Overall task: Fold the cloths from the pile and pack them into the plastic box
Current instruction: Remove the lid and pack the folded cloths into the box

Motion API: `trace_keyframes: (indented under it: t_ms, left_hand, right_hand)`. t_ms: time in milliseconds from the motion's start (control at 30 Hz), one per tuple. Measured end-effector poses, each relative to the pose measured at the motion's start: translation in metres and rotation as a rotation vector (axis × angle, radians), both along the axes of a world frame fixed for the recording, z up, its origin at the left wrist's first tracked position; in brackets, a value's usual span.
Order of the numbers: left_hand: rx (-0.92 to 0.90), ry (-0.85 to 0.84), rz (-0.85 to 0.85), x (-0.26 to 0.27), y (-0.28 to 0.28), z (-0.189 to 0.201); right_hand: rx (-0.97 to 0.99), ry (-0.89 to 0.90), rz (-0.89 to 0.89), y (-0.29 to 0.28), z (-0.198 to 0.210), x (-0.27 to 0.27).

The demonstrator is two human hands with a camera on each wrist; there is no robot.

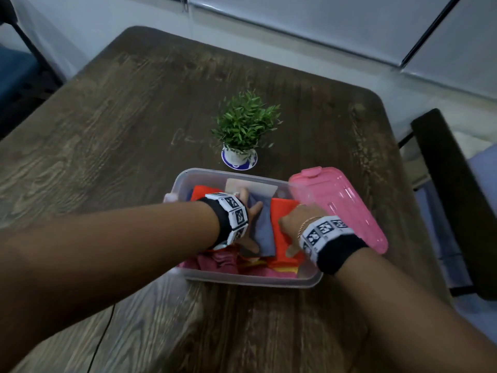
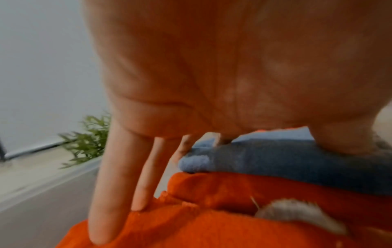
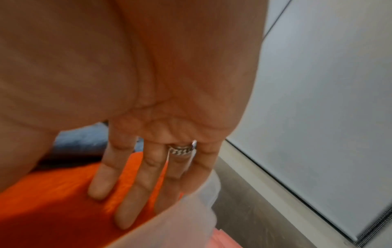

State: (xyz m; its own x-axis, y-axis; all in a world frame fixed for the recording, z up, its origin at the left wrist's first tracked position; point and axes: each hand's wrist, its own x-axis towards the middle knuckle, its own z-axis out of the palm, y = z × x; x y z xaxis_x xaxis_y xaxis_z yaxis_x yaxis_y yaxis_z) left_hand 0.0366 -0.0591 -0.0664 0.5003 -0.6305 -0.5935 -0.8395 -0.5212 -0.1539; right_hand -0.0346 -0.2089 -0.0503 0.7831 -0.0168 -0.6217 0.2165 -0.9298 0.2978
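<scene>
Both hands (image 1: 295,219) press folded cloths (image 1: 265,227) inside plastic box (image 1: 252,281).

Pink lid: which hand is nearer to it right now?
Right. The right hand presses the orange cloth beside the pink lid; the left hand is across the box on the blue cloth.

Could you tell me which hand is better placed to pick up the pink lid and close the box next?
Right. The right hand presses the orange cloth directly beside the pink lid, which leans on the box's right rim; the left hand is farther away, on the blue cloth.
</scene>
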Motion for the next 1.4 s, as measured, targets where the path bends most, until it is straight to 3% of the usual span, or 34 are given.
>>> trace_keyframes:
  t_ms: [133,300,433,500,600,700,833,1000,1133,1333,1400]
  left_hand:
    - [0.098,0.027,-0.029,-0.009,-0.005,0.011]
    - [0.215,-0.066,0.034,-0.022,-0.012,0.007]
    - [0.169,0.04,0.04,-0.008,-0.023,0.009]
    - [0.034,0.068,0.019,0.001,-0.033,0.009]
    - [-0.156,-0.093,-0.074,0.0,-0.049,0.013]
    - [-0.235,-0.148,-0.108,-0.015,-0.059,0.0]
    - [-0.141,0.016,-0.043,-0.026,-0.041,-0.051]
    - [-0.136,0.007,-0.057,-0.029,-0.036,-0.07]
    - [-0.102,0.008,-0.033,-0.033,-0.041,-0.073]
    - [-0.054,0.132,0.012,-0.021,-0.045,-0.062]
    - [-0.081,0.223,0.083,-0.018,-0.048,-0.044]
  right_hand:
    - [-0.115,0.037,0.062,0.004,-0.02,-0.004]
    - [-0.043,0.011,0.021,-0.001,-0.027,-0.008]
    - [0.364,-0.221,-0.315,-0.022,-0.004,-0.002]
    - [0.446,-0.418,-0.492,-0.041,0.005,0.001]
    - [0.425,-0.661,-0.725,-0.078,0.004,-0.013]
    - [0.305,-0.588,-0.845,-0.105,-0.021,-0.036]
    - [0.271,-0.411,-0.944,-0.119,-0.071,-0.06]
    - [0.268,-0.336,-0.945,-0.119,-0.131,-0.076]
    - [0.25,-0.33,-0.895,-0.104,-0.157,-0.086]
    - [0.104,-0.386,-0.792,-0.095,-0.153,-0.095]
    - [0.091,-0.52,-0.791,-0.092,-0.136,-0.094]
